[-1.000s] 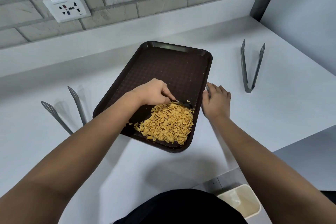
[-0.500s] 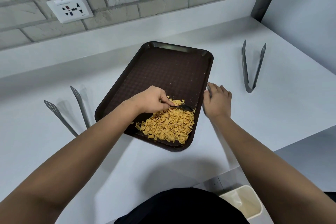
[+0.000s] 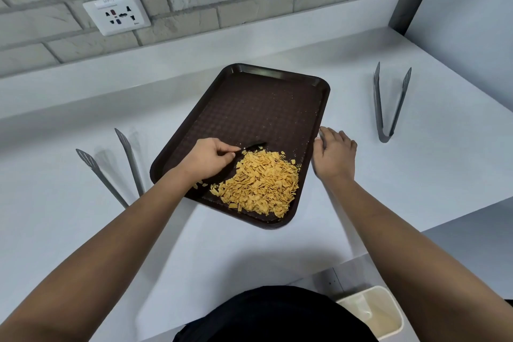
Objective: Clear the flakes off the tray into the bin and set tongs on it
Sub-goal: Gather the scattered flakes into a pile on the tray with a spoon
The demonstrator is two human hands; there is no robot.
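A dark brown tray (image 3: 258, 108) lies at an angle on the white counter. A heap of orange flakes (image 3: 259, 183) fills its near right corner. My left hand (image 3: 206, 158) pinches a small black scraper (image 3: 251, 146) whose blade sits at the far edge of the heap. My right hand (image 3: 334, 154) rests with relaxed fingers against the tray's right rim. Grey tongs (image 3: 390, 104) lie on the counter to the right of the tray. A second pair of grey tongs (image 3: 119, 166) lies to its left. A cream bin (image 3: 373, 311) stands below the counter's front edge.
A brick wall with a white socket plate (image 3: 116, 14) runs behind a raised ledge. The counter (image 3: 249, 253) ends at a stepped front edge on the right, above the bin. A grey side wall closes off the right.
My left hand has drawn the scraper back from the heap's right side toward the left, and the flakes have spread slightly. My right hand has stayed at the tray's rim.
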